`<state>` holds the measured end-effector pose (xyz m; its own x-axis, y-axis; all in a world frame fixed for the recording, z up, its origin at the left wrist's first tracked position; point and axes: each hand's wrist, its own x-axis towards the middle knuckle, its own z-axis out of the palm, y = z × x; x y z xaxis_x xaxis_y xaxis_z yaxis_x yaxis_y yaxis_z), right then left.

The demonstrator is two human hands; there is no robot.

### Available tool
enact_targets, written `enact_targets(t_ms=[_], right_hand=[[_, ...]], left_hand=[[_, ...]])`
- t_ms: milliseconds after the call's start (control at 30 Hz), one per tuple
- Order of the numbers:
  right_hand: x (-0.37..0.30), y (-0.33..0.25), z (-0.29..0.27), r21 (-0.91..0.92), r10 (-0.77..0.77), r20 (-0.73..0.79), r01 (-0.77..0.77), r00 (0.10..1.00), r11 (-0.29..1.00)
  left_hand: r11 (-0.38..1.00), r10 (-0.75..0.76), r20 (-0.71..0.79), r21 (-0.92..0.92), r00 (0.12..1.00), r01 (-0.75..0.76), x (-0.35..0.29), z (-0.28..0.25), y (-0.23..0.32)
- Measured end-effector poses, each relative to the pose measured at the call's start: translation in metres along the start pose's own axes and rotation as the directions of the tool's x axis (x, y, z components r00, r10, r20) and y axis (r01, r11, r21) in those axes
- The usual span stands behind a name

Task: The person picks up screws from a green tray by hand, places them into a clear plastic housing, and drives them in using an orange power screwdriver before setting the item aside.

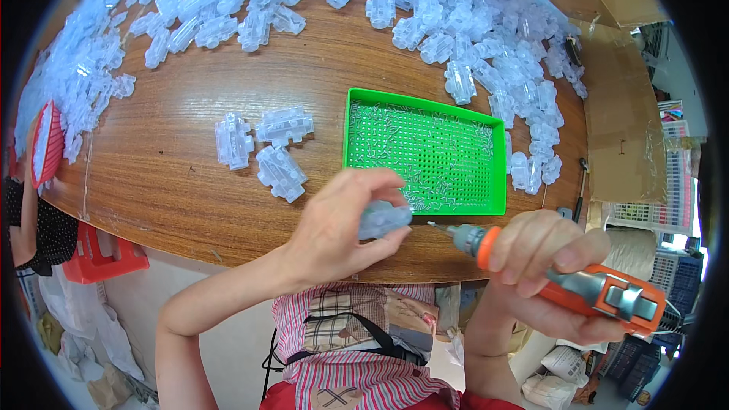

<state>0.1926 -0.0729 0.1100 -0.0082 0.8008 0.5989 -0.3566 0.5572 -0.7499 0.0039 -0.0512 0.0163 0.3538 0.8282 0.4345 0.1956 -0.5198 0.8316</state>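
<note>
Orange-and-silver screwdriver faces translucent bluish part.

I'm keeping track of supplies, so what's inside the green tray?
Inside the green tray lie scattered small silvery pieces, apparently screws, over a perforated floor. The left hand hides the near left corner, and whatever lies beneath the thicker clusters is covered.

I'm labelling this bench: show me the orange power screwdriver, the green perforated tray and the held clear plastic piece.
Orange power screwdriver (586, 288), head view: metallic body section.
Green perforated tray (500, 171), head view: right wall.
Held clear plastic piece (383, 220), head view: exposed middle.
</note>
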Motion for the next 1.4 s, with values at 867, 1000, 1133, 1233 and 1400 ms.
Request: enact_targets(t_ms=[867, 1000, 1133, 1233, 1400], right_hand=[[-0.003, -0.015, -0.033, -0.036, -0.006, -0.013, 0.006, 1.0, 0.999], [-0.004, -0.015, -0.031, -0.028, -0.015, -0.047, 0.014, 0.999, 1.0], [-0.003, -0.012, -0.024, -0.069, -0.028, -0.067, 0.023, 0.997, 0.997], [-0.004, -0.009, -0.02, -0.107, -0.032, -0.078, 0.024, 0.996, 0.994], [-0.009, -0.003, -0.01, -0.077, 0.004, -0.026, -0.006, 1.0, 0.997]], left_hand=[[0.903, -0.136, 0.574, 0.407, 0.808, -0.137, 0.034, -0.025, 0.029], [0.86, 0.075, 0.508, 0.403, 0.858, -0.313, 0.041, -0.025, 0.027], [0.889, 0.083, 0.428, 0.376, 0.9, -0.261, 0.026, 0.001, 0.01], [0.909, 0.034, 0.347, 0.379, 0.937, -0.173, 0.014, 0.009, 0.008], [0.988, 0.058, 0.148, 0.132, 0.987, -0.078, 0.0, 0.022, -0.007]])
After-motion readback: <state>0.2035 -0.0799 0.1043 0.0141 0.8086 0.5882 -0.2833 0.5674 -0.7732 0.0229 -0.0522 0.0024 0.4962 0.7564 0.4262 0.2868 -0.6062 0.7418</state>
